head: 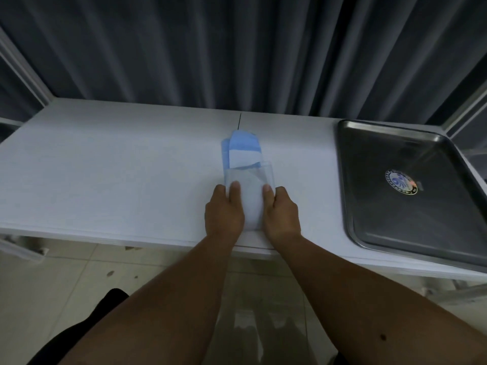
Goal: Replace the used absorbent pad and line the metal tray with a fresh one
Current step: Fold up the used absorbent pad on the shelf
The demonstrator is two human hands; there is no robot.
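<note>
Both hands, left hand [224,209] and right hand [281,212], grasp the clear sleeve [249,192] at the desk's [118,164] near edge. Probably they steady it so the folded blue pad [243,147] can slide out for the bare metal tray [411,191].

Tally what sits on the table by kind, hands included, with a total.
Folded pad, blue and white, partly out of its sleeve: 1
Clear sleeve: 1
Metal tray, bare, with a round sticker: 1
Hands, left hand and right hand, both gripping the sleeve: 2
Total: 5

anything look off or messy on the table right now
Nothing stands out. The folded blue and white absorbent pad pokes out of its clear plastic sleeve, gripped by left hand and right hand; the metal tray lies flat, unlined.
</note>
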